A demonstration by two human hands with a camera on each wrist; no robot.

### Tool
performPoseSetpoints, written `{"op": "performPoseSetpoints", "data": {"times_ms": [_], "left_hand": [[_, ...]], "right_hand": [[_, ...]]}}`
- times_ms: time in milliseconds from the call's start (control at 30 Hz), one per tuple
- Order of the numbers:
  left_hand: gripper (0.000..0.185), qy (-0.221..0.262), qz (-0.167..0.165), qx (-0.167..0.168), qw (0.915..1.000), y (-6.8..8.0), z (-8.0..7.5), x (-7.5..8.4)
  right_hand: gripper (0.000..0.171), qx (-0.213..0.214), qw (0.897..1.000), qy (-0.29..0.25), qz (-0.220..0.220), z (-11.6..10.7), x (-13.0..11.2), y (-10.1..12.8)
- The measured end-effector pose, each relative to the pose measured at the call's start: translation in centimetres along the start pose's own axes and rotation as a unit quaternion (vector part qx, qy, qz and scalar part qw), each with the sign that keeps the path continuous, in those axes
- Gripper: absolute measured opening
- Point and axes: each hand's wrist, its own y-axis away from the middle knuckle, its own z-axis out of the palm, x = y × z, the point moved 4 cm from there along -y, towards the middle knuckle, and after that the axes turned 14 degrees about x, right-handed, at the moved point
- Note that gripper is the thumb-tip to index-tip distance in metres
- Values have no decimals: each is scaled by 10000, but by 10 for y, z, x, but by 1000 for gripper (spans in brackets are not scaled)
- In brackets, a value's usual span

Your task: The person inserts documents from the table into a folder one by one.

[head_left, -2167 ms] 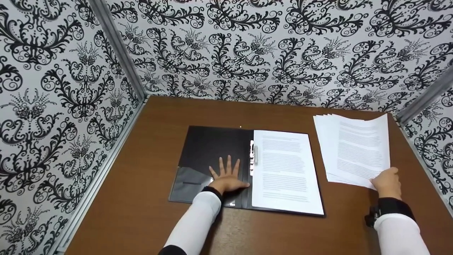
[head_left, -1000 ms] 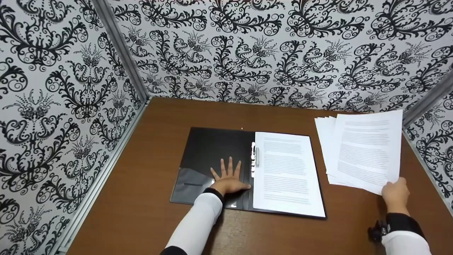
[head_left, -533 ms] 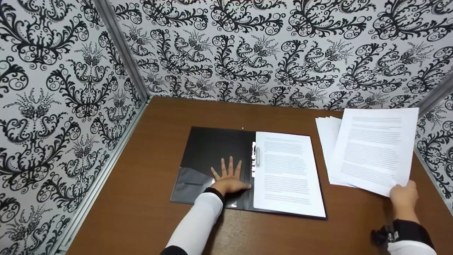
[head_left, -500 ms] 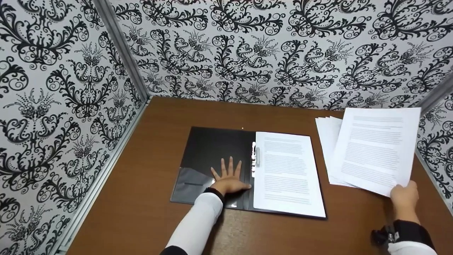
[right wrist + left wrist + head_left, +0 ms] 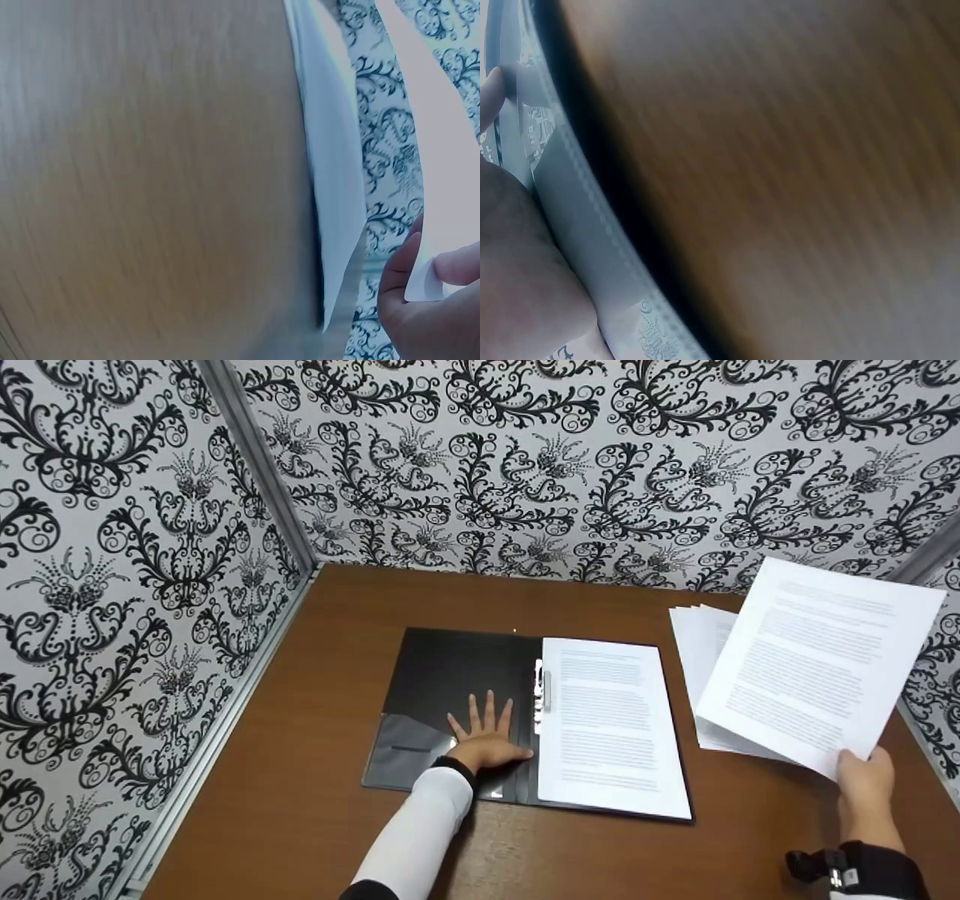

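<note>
My left hand (image 5: 486,746) lies flat with spread fingers on the left inner cover of an open black ring binder (image 5: 457,667). A printed stack of paper (image 5: 600,720) lies on the binder's right side, beside the metal ring clip (image 5: 538,697). At the right, my right hand (image 5: 866,780) pinches the lower right corner of a printed sheet of paper (image 5: 825,652), raised and tilted. Below it, several loose sheets (image 5: 697,652) lie fanned on the table, partly hidden. In the right wrist view, the thumb presses the sheet's corner (image 5: 427,285) against curled fingers.
The brown wooden table (image 5: 300,735) reaches back to a patterned wall (image 5: 510,465). Another patterned wall (image 5: 112,585) stands along the left. A dark pocket (image 5: 401,750) sits at the binder's lower left. A wrist camera (image 5: 814,866) is strapped below my right hand.
My right hand has lifted the printed sheet off the loose sheets and carried it to the right, tilting it clockwise. My left hand and the binder have stayed in place.
</note>
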Motion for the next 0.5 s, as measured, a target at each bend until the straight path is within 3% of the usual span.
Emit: {"op": "performPoseSetpoints", "data": {"times_ms": [300, 500], "left_hand": [[105, 74, 27, 84, 9999, 1, -1, -1], [106, 107, 11, 77, 9999, 1, -1, -1]], "right_hand": [[64, -816, 9956, -467, 34, 21, -8, 27], [50, -1402, 9869, -799, -55, 38, -2, 48]]}}
